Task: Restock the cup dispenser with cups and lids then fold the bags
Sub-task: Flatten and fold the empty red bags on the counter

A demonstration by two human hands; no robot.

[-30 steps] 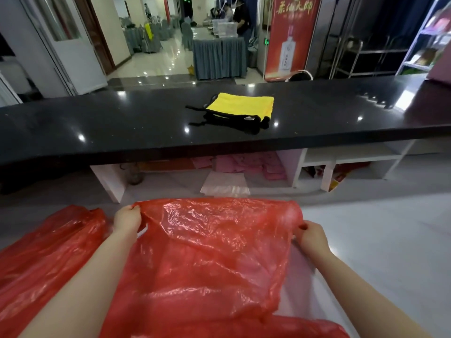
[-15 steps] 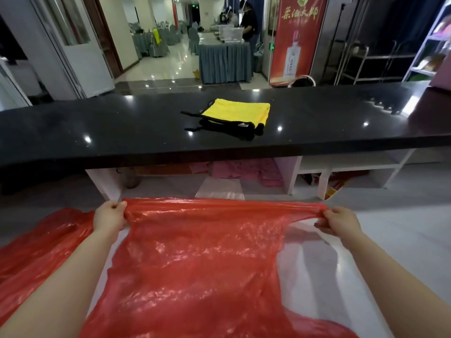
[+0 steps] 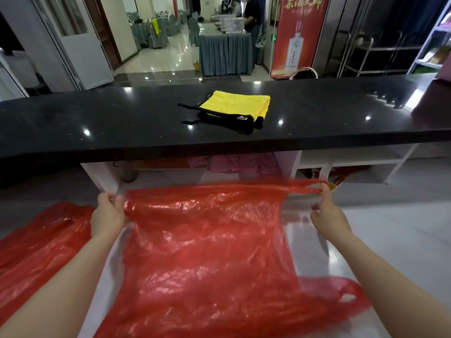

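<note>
A: Where does this stand?

B: At a pale work surface (image 3: 390, 240) set below a long black counter (image 3: 122, 123), a hall with draped tables beyond. No cup dispenser, cups or lids in view, so I judge it the bag-folding part.

A: Left to right, then.

B: Far left, a second red bag (image 3: 44, 245) lies crumpled on the surface. Next, the left hand (image 3: 107, 215) pinches one far corner of the red bag (image 3: 207, 252), thumb and fingers clamped on the film. The bag runs flat across the middle, its far edge pulled taut. The right hand (image 3: 327, 215) grips the opposite corner, where the film draws into a thin strap.

A: How to fold it well?

B: Keep both corners level and the edge tight, bring it toward the body in one sweep, then press air out; thin film traps it and slides.

A: Room to move?

B: Open surface to the right. The counter edge overhangs just beyond the hands, so lift low. A yellow and black cloth bag (image 3: 236, 108) sits up there, well apart. The near handle (image 3: 346, 296) trails right; tuck it in.
</note>
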